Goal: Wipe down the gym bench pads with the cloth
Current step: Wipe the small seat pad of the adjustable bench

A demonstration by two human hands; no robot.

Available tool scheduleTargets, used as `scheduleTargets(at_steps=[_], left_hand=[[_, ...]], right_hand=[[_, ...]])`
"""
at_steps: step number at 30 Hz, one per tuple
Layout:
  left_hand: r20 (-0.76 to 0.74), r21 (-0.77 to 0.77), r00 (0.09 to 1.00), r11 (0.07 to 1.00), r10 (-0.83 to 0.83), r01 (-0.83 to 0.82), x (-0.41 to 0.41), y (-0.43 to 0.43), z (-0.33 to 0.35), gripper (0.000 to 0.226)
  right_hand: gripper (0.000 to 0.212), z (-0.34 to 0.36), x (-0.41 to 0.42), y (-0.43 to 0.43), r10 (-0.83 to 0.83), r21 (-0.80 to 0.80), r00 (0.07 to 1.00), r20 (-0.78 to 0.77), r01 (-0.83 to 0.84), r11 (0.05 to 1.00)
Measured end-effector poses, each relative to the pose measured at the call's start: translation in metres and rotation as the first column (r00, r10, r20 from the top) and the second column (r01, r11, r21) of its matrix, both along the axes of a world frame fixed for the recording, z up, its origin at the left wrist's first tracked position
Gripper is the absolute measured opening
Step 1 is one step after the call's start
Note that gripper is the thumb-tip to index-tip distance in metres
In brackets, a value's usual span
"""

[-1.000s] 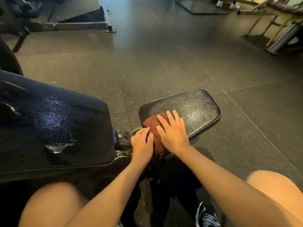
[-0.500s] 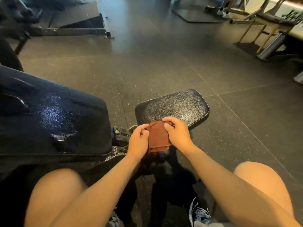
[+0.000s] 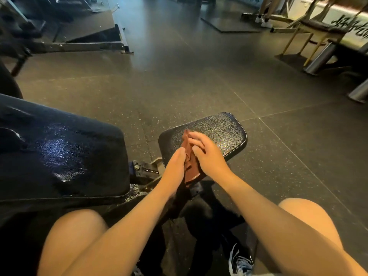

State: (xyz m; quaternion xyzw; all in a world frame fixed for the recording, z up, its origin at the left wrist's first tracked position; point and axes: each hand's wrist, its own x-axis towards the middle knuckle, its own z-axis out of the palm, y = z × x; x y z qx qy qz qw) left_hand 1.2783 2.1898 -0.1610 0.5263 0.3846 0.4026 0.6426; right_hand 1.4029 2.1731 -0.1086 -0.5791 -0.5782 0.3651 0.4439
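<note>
Brown cloth [image 3: 190, 170] bunched upright between both hands at the small pad's [image 3: 221, 130] near edge. The right hand [image 3: 208, 155] has its fingers together, curled over it. The left hand [image 3: 176, 163] is pressed alongside, grip hard to tell. Looks like refolding; next it needs laying flat, then sweeping toward the far edge.

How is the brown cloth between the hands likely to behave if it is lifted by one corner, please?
Probably floppy: the cloth creases and bunches between the left hand and right hand. Likely light, being thin and small beside the hands.

cloth [image 3: 191, 170] mostly hidden, back pad [image 3: 59, 152] cropped left
</note>
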Motion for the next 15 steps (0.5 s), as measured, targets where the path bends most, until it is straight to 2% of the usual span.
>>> scheduleTargets(at_steps=[1,2,4,6,8,10,13,15], left_hand=[[-0.092,0.041,0.996,0.999,0.018,-0.014,-0.002,0.006,-0.002,0.036],[-0.249,0.127,0.967,0.992,0.058,-0.026,-0.005,0.013,-0.007,0.034],[-0.462,0.282,0.869,0.958,0.177,-0.046,-0.011,0.027,-0.021,0.029],[-0.524,0.303,0.807,0.945,0.272,-0.122,-0.021,0.036,-0.032,0.022],[-0.574,0.198,0.771,0.960,0.275,-0.195,-0.028,0.040,-0.042,0.033],[-0.592,0.215,0.762,0.962,0.264,-0.166,-0.031,0.046,-0.048,0.038],[-0.587,0.252,0.771,0.961,0.246,-0.115,-0.029,0.053,-0.057,0.040],[-0.635,0.264,0.729,0.959,0.256,-0.108,-0.028,0.060,-0.057,0.043]], right_hand=[[0.042,-0.006,0.000,0.004,0.042,0.002,0.992,0.118,-0.043,0.999],[0.043,-0.012,-0.001,0.009,0.065,-0.009,0.968,0.243,-0.065,0.998],[0.045,-0.025,-0.005,0.020,0.112,-0.063,0.905,0.411,-0.094,0.994],[0.045,-0.040,-0.011,0.030,0.204,-0.131,0.802,0.561,-0.158,0.979],[0.047,-0.058,-0.017,0.038,0.281,-0.210,0.622,0.730,-0.187,0.960],[0.053,-0.076,-0.020,0.042,0.277,-0.210,0.470,0.838,-0.191,0.959],[0.055,-0.078,-0.017,0.053,0.203,-0.135,0.340,0.918,-0.213,0.968],[0.050,-0.069,-0.007,0.071,0.118,-0.077,0.325,0.938,-0.136,0.988]])
